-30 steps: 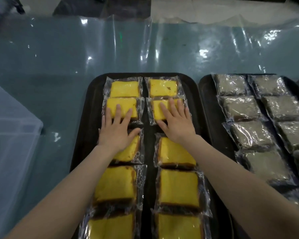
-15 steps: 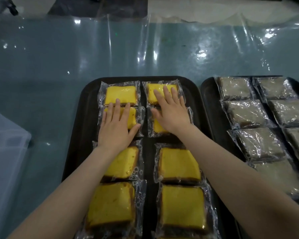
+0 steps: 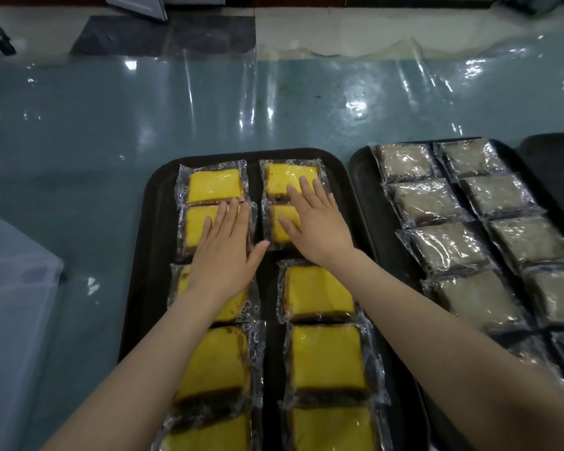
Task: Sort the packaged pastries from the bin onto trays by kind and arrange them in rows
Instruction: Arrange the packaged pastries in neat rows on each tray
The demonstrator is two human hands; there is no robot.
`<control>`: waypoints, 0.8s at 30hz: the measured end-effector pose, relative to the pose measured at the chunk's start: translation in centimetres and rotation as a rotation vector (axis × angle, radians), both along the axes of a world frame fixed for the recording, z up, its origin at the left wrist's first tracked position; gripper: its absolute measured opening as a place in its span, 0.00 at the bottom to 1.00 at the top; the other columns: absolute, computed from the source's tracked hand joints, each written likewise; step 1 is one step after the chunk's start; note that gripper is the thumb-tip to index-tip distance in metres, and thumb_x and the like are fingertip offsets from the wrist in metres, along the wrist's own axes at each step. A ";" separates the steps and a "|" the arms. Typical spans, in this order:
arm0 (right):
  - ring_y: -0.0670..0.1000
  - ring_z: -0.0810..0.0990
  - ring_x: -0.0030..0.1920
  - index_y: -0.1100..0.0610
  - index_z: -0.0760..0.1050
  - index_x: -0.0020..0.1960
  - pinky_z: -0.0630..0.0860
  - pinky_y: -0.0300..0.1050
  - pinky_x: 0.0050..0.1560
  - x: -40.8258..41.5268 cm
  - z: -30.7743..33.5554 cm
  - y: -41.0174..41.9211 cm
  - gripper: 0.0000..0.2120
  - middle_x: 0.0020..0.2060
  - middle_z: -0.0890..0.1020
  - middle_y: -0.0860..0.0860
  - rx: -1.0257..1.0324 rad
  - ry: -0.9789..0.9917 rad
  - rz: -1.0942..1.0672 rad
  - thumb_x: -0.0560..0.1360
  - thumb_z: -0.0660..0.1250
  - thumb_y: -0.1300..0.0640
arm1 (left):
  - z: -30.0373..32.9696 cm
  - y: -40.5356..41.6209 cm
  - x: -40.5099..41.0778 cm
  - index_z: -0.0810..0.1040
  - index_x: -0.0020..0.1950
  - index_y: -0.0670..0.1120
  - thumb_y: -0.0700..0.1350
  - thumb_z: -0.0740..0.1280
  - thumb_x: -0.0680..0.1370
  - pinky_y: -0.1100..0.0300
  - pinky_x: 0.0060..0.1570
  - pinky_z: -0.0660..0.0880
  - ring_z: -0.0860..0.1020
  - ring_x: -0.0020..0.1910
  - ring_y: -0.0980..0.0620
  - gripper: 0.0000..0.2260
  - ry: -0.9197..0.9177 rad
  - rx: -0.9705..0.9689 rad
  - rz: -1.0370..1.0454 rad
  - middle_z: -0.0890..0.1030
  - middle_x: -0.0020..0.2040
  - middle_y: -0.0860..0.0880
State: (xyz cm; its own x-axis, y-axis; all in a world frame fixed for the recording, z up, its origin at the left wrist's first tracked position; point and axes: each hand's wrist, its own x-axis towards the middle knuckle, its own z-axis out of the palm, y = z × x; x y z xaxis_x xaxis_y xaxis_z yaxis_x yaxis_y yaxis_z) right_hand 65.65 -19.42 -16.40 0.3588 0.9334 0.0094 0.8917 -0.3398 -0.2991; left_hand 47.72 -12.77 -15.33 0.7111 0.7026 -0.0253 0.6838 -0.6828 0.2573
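Note:
A black tray [image 3: 157, 222] in front of me holds several yellow cake slices in clear wrappers, laid in two columns. My left hand [image 3: 225, 252] lies flat with straight fingers on the second yellow pack [image 3: 196, 226] of the left column. My right hand [image 3: 316, 222] lies flat across the second pack [image 3: 282, 227] of the right column, its fingertips reaching the top right pack [image 3: 284, 179]. A second black tray [image 3: 360, 190] to the right carries several grey-brown wrapped pastries [image 3: 424, 201] in two columns.
A translucent plastic bin [image 3: 13, 304] stands at the left edge. The table is teal under a shiny clear plastic sheet [image 3: 209, 102]. A third dark tray edge [image 3: 554, 151] shows at the far right. Floor tiles lie beyond the table's far edge.
Both hands have slid forward along the yellow tray, from the third row up onto the second row, the right fingertips now on the top pack. The view has tilted up a little.

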 end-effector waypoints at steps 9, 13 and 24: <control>0.43 0.45 0.76 0.50 0.57 0.77 0.48 0.44 0.74 -1.1 3.9 -20.0 0.28 0.77 0.55 0.46 0.043 0.219 -0.071 0.80 0.56 0.42 | 6.7 -12.3 -2.3 0.42 0.77 0.49 0.60 0.50 0.79 0.57 0.72 0.38 0.38 0.74 0.57 0.32 -0.146 -0.042 -0.114 0.42 0.76 0.52; 0.42 0.46 0.75 0.49 0.61 0.75 0.53 0.46 0.75 -0.3 3.5 -28.0 0.27 0.76 0.58 0.44 0.064 0.288 -0.204 0.79 0.59 0.44 | 7.2 -17.7 -1.9 0.43 0.77 0.50 0.59 0.52 0.79 0.58 0.72 0.38 0.39 0.74 0.58 0.31 -0.182 -0.059 -0.157 0.45 0.77 0.53; 0.45 0.53 0.76 0.49 0.65 0.74 0.57 0.44 0.73 7.8 3.8 -42.0 0.24 0.75 0.61 0.45 0.148 0.340 -0.327 0.79 0.62 0.47 | 6.2 -31.5 6.5 0.47 0.77 0.51 0.56 0.57 0.80 0.62 0.70 0.37 0.42 0.73 0.61 0.30 -0.233 -0.121 -0.204 0.50 0.77 0.54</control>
